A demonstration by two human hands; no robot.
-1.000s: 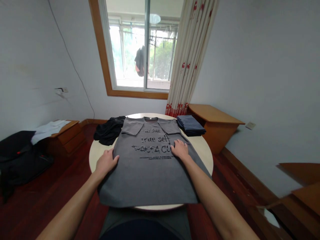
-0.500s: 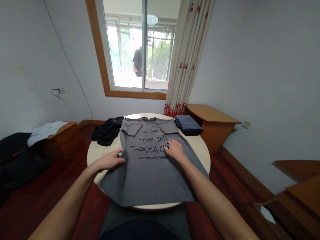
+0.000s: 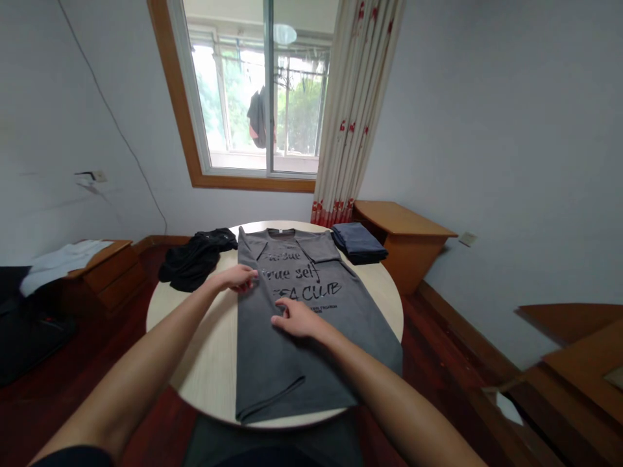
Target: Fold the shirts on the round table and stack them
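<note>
Creases could form in the grey T-shirt [image 3: 316, 363], part-folded on the desk [image 3: 207, 350], if my right fingers [image 3: 291, 305], loosely parted, drag its layers; whether my curled left fingers [image 3: 246, 271] pinch the edge, I can't tell.

On the surface [image 3: 204, 363], the shirt [image 3: 321, 344] lies between a loose clothes heap [image 3: 192, 263] at far left and a folded clothes stack [image 3: 359, 242] at far right, the window [image 3: 253, 97] beyond.

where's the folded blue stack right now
In the head view, the folded blue stack sits at the round table's far right edge, beside the gray shirt's sleeve.
</note>
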